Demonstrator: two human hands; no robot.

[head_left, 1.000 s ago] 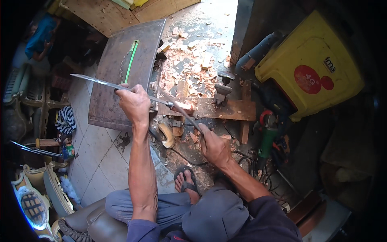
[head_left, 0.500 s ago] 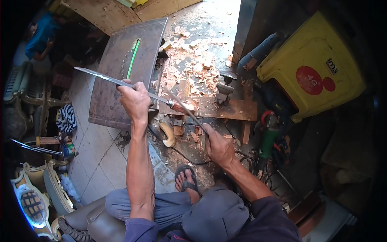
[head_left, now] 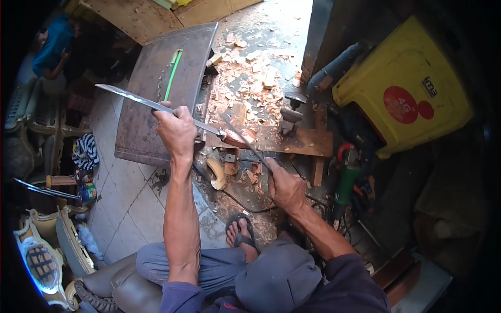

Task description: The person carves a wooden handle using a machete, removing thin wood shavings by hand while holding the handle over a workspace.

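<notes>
Crowding the area beyond the left hand [head_left: 175,130] and the right hand [head_left: 287,186], wood shavings [head_left: 250,99] and small offcuts [head_left: 269,78] spread up to a wooden plank [head_left: 308,142] lying crosswise just past the right hand. A dark metal fixture [head_left: 288,119] stands at the plank, straight ahead of that hand. Behind the left hand, a dark brown panel [head_left: 138,128] with a green strip [head_left: 173,78] fills the space beneath the long blade [head_left: 130,95]. Nearer the body and between the hands lie a curved pale wooden piece [head_left: 217,176] and a black cord [head_left: 245,209], with a sandalled foot [head_left: 242,233] closer in. Right of the right hand are a green angle grinder [head_left: 346,183] and, farther out, a large yellow plastic object [head_left: 407,68]. A striped cloth [head_left: 85,153] lies well left of the left hand; a person in blue [head_left: 51,47] is beyond it.

The blade is slim and silvery, glinting along its length, its tip pointing leftward past the left hand. Its reddish wooden handle [head_left: 231,139] sits between the hands, over the plank; whether it rests there cannot be told. The left hand is wrapped around the blade, and the right hand grips a thin dark rod-shaped tool [head_left: 255,151] that crosses the handle.
</notes>
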